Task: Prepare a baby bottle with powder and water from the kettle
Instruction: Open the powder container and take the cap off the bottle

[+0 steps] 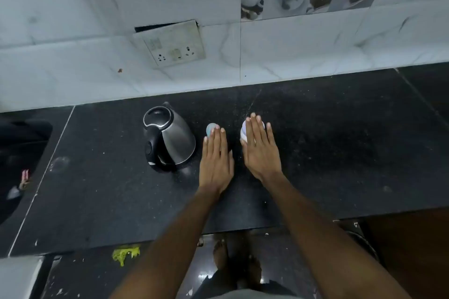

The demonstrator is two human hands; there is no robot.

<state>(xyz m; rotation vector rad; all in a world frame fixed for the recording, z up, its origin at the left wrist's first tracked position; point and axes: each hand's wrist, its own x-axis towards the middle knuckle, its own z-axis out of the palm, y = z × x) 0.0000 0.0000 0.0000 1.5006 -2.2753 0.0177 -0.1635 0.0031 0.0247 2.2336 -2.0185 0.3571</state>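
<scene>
Nothing looks started: both flat hands, left hand [216,155] and right hand [261,150], hover released over the bottle [211,128] and tub [243,132], kettle [167,136] untouched.

One steel kettle [170,137] stands on the one dark counter [328,153]. Two small round things sit beside it: one pale blue-topped item [210,127], mostly hidden, and one white container [243,132], also largely covered. Two hands reach over them, one left hand [216,160] and one right hand [261,150], each flat with straight fingers. One switch plate [173,43] hangs on the wall. One green smear [125,253] marks the floor.
</scene>
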